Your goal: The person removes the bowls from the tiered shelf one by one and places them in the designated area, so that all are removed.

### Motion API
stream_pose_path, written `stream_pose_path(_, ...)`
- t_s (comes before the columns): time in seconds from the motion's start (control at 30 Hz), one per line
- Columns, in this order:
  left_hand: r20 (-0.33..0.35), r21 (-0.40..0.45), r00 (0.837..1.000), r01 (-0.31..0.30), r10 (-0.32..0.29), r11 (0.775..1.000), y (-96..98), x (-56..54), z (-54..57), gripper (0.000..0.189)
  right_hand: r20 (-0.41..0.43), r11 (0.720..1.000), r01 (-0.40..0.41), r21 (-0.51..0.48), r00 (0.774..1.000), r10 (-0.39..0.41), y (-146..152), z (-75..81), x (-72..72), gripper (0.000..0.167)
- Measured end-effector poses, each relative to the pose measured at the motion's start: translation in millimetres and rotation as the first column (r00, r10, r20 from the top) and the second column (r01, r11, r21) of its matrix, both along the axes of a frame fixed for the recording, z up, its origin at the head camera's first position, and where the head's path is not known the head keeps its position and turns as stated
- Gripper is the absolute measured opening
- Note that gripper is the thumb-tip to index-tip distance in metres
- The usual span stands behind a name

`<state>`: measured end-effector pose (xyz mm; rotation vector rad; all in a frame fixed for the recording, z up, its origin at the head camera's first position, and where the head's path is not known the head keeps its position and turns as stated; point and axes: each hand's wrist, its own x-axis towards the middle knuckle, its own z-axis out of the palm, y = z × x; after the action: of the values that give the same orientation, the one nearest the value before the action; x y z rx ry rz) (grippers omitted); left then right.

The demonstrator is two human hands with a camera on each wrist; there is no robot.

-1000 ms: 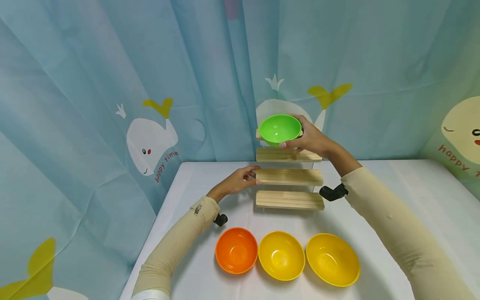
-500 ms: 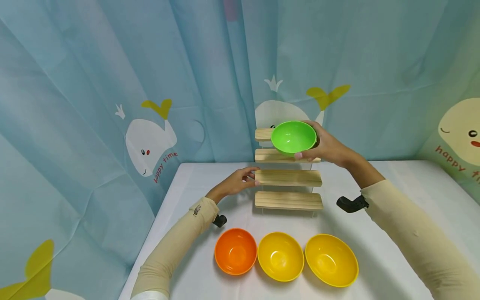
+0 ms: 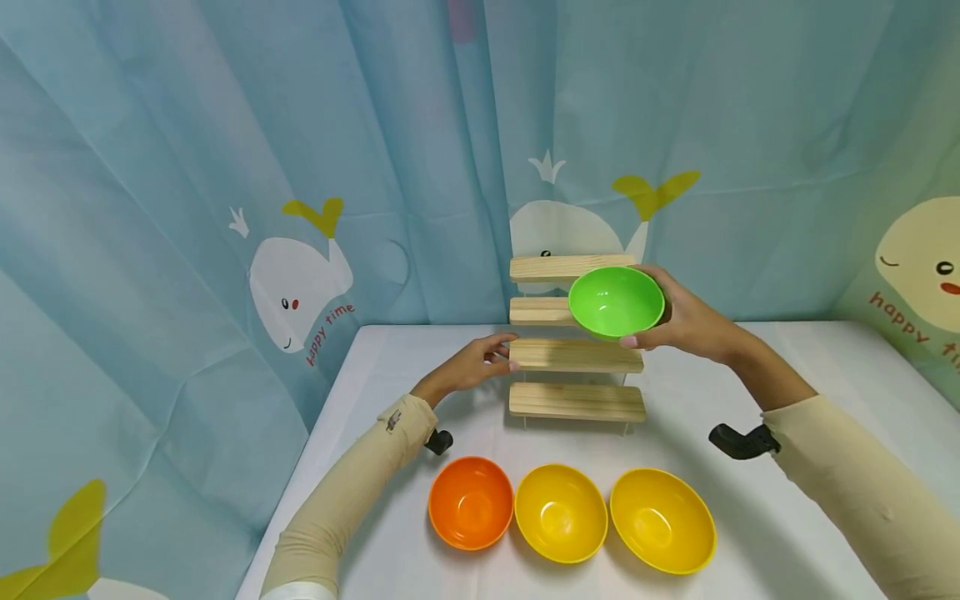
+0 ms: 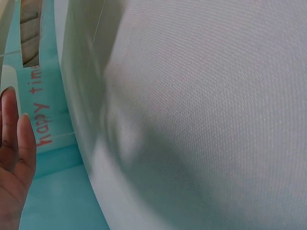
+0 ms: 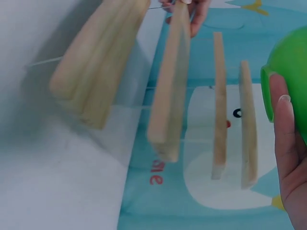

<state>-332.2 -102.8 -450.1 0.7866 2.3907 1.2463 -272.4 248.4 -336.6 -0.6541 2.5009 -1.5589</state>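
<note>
A green bowl [image 3: 617, 302] is held by its rim in my right hand [image 3: 690, 321], with the thumb at the lower edge and the fingers behind. It hangs in front of the upper slats of a wooden tiered rack [image 3: 576, 356], hiding their right part. In the right wrist view the green bowl [image 5: 295, 72] shows at the right edge with the thumb along it. My left hand [image 3: 474, 362] pinches the left end of the rack's second slat from the bottom; the right wrist view shows its fingers [image 5: 197, 19] around that slat's end.
In front of the rack, an orange bowl [image 3: 472, 503] and two yellow bowls, one in the middle [image 3: 561, 513] and one at the right [image 3: 663, 521], stand in a row on the white table [image 3: 390, 550]. A blue curtain [image 3: 420, 167] hangs right behind the rack.
My right hand has carried the green bowl away from the rack's top slat, down and to the right, uncovering that slat. My left hand has stayed at the rack.
</note>
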Motion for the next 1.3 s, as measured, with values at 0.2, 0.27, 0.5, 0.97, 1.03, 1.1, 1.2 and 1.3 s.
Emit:
stream_pose_path(0.2, -0.009, -0.004, 1.000, 0.007, -0.007, 1.000, -0.1, -0.3, -0.3, 0.066, -0.028, 1.000, 0.001, 0.020, 1.000, 0.000, 14.5, -11.0, 11.8, 0.101)
stream_pose_path(0.27, -0.011, -0.006, 1.000, 0.008, -0.008, 1.000, -0.1, 0.3, 0.1, 0.066, -0.037, 1.000, 0.006, 0.015, 0.999, -0.006, 19.2, -14.1, 17.2, 0.101)
stream_pose_path(0.5, -0.004, 0.005, 1.000, 0.013, -0.013, 1.000, -0.5, 3.0, 2.3, 0.063, -0.041, 1.000, 0.021, 0.003, 0.999, -0.021, 35.9, -24.9, 37.1, 0.101)
stream_pose_path(0.97, -0.002, -0.009, 1.000, 0.011, -0.011, 1.000, -0.8, 4.4, 2.1, 0.063, -0.046, 0.999, -0.024, 0.031, 0.999, 0.025, 71.1, -54.2, 77.4, 0.100)
stream_pose_path(1.03, 0.001, -0.002, 1.000, 0.015, -0.015, 1.000, -0.9, 4.6, 2.3, 0.063, -0.046, 0.999, -0.030, 0.031, 0.998, 0.031, 75.3, -58.2, 83.4, 0.100)
stream_pose_path(1.1, 0.003, 0.006, 1.000, 0.012, -0.012, 1.000, -1.1, 5.2, 3.0, 0.063, -0.045, 0.999, -0.039, 0.023, 0.998, 0.040, 79.1, -61.9, 88.7, 0.100)
stream_pose_path(1.2, 0.010, 0.015, 1.000, 0.006, -0.007, 1.000, -0.9, 5.7, 3.7, 0.062, -0.041, 0.999, -0.046, 0.009, 0.998, 0.046, 84.3, -66.6, 95.7, 0.100)
stream_pose_path(1.3, 0.006, 0.012, 1.000, 0.007, -0.007, 1.000, 0.0, 5.6, 4.1, 0.062, -0.044, 0.999, -0.040, 0.008, 0.998, 0.041, 90.1, -71.4, 102.5, 0.101)
